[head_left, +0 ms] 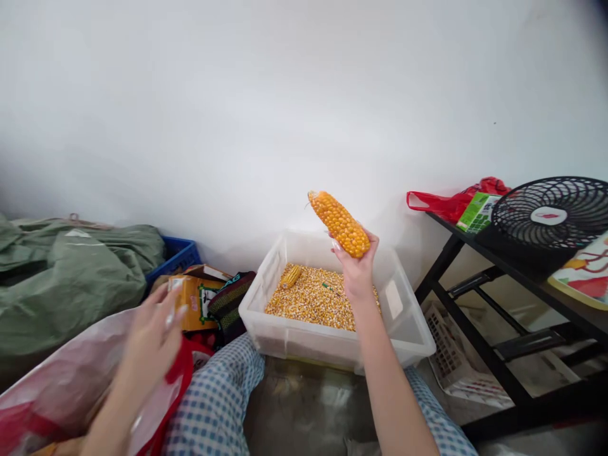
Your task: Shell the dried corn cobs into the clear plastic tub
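Observation:
My right hand (pixel 360 269) grips an ear of corn (pixel 338 221) by its lower right end and holds it up, tilted, above a translucent plastic bin (pixel 268 329). Inside the bin lies a layer of loose corn kernels (pixel 313 297), with a smaller ear of corn (pixel 291 276) resting on top at the left. Over the red and white bag (pixel 61 354) on the left hovers my left hand (pixel 154 342), blurred by motion. Its fingers look stretched and apart, with nothing visible in them. What the bag contains is mostly hidden.
A black table (pixel 517 259) on the right bears a fan (pixel 551 215), a green box (pixel 477 212) and a red bag (pixel 456 199). Beneath it sits a white basket (pixel 465 361). To the left are a green cloth (pixel 85 278), a blue crate (pixel 178 256) and an orange box (pixel 192 304).

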`<act>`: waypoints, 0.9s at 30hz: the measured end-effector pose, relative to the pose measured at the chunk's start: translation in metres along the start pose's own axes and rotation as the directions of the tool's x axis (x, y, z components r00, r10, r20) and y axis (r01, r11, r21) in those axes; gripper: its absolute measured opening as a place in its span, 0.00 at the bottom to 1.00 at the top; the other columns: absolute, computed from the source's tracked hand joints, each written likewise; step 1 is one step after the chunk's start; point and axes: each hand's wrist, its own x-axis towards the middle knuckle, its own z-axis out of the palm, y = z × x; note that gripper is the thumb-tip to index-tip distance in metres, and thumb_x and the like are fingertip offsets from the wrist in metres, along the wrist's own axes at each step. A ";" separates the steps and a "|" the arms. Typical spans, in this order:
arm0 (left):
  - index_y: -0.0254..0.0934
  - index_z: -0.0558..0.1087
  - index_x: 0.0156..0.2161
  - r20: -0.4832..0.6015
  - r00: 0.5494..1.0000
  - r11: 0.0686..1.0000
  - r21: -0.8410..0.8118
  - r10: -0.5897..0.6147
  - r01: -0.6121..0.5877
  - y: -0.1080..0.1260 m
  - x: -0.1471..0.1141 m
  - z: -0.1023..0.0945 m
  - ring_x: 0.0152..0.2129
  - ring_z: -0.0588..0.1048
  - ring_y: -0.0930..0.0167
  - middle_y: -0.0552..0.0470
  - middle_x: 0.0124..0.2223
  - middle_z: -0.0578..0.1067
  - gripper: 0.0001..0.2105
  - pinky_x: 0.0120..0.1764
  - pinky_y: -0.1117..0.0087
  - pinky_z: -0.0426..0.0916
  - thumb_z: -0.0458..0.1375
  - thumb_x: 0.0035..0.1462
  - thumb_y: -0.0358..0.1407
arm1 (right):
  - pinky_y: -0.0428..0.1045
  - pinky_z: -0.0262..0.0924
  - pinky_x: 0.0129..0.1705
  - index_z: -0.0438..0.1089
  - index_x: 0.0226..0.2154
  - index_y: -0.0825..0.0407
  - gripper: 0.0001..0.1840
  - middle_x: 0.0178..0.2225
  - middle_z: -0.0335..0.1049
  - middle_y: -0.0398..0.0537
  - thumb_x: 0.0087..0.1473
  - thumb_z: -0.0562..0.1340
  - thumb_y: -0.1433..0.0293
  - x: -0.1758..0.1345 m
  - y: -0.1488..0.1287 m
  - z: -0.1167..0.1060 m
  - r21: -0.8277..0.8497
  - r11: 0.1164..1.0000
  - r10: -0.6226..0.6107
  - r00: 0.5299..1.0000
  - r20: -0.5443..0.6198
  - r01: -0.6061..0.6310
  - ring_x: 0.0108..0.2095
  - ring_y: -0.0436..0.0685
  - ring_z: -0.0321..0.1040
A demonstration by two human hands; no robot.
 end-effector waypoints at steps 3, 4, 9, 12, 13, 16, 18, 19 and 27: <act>0.44 0.64 0.52 0.307 0.952 0.860 -0.486 0.003 0.155 0.056 0.007 0.041 0.50 0.63 0.61 0.49 0.53 0.67 0.21 0.50 0.56 0.60 0.53 0.52 0.46 | 0.52 0.58 0.49 0.52 0.46 0.45 0.30 0.51 0.56 0.48 0.41 0.65 0.72 -0.010 0.005 0.006 -0.152 0.984 -0.090 0.995 0.030 0.094 0.50 0.55 0.58; 0.41 0.63 0.53 0.385 0.923 0.743 -0.624 0.024 0.241 0.082 0.012 0.058 0.50 0.64 0.61 0.47 0.51 0.68 0.23 0.50 0.57 0.60 0.53 0.53 0.46 | 0.52 0.57 0.50 0.52 0.47 0.45 0.30 0.51 0.55 0.49 0.42 0.64 0.72 -0.016 0.007 0.008 -0.210 0.969 -0.120 0.990 0.068 0.132 0.51 0.55 0.57; 0.37 0.65 0.50 0.411 0.911 0.154 -0.903 0.045 0.400 0.168 0.052 0.121 0.36 0.72 0.68 0.45 0.42 0.73 0.22 0.37 0.69 0.67 0.50 0.54 0.47 | 0.60 0.42 0.58 0.59 0.48 0.45 0.23 0.56 0.50 0.47 0.48 0.57 0.75 -0.034 0.005 0.013 -0.458 0.798 -0.230 0.901 0.367 0.390 0.57 0.58 0.46; 0.37 0.65 0.49 0.463 0.872 0.007 -0.884 0.159 0.468 0.166 0.083 0.131 0.24 0.71 0.74 0.48 0.33 0.73 0.23 0.25 0.75 0.65 0.49 0.54 0.50 | 0.60 0.45 0.56 0.64 0.47 0.47 0.21 0.54 0.54 0.49 0.49 0.53 0.75 -0.034 -0.010 0.014 -0.570 0.711 -0.214 0.898 0.384 0.413 0.54 0.60 0.51; 0.37 0.64 0.50 0.471 0.860 -0.005 -0.877 0.198 0.481 0.161 0.092 0.131 0.20 0.69 0.76 0.49 0.30 0.72 0.25 0.22 0.76 0.63 0.48 0.53 0.51 | 0.59 0.49 0.53 0.64 0.48 0.47 0.21 0.50 0.59 0.50 0.50 0.52 0.75 -0.034 -0.016 0.014 -0.596 0.701 -0.188 0.907 0.376 0.392 0.50 0.59 0.56; 0.36 0.64 0.51 0.486 0.831 0.027 -0.867 0.271 0.498 0.150 0.107 0.124 0.14 0.64 0.78 0.52 0.24 0.68 0.29 0.15 0.76 0.57 0.45 0.52 0.55 | 0.53 0.57 0.40 0.60 0.53 0.48 0.25 0.32 0.67 0.48 0.51 0.50 0.73 -0.034 -0.028 0.016 -0.652 0.702 -0.046 0.932 0.360 0.286 0.32 0.54 0.64; 0.35 0.64 0.50 0.481 0.829 0.051 -0.872 0.287 0.488 0.150 0.108 0.120 0.13 0.62 0.78 0.52 0.23 0.67 0.29 0.14 0.76 0.55 0.45 0.51 0.55 | 0.49 0.56 0.32 0.57 0.55 0.49 0.27 0.25 0.66 0.45 0.51 0.50 0.71 -0.035 -0.031 0.019 -0.669 0.706 0.028 0.934 0.355 0.233 0.23 0.51 0.60; 0.34 0.65 0.49 0.475 0.830 0.057 -0.875 0.291 0.481 0.151 0.108 0.118 0.13 0.62 0.78 0.52 0.22 0.67 0.29 0.14 0.76 0.55 0.45 0.51 0.55 | 0.48 0.55 0.29 0.57 0.56 0.50 0.27 0.22 0.65 0.43 0.51 0.50 0.70 -0.035 -0.032 0.021 -0.670 0.709 0.047 0.934 0.355 0.219 0.20 0.50 0.57; 0.32 0.68 0.44 0.419 0.870 0.022 -0.903 0.259 0.429 0.157 0.097 0.113 0.15 0.65 0.77 0.51 0.22 0.67 0.25 0.17 0.76 0.60 0.45 0.52 0.52 | 0.47 0.50 0.25 0.59 0.55 0.52 0.27 0.18 0.64 0.43 0.50 0.51 0.68 -0.034 -0.033 0.030 -0.660 0.724 0.063 0.934 0.352 0.200 0.17 0.49 0.52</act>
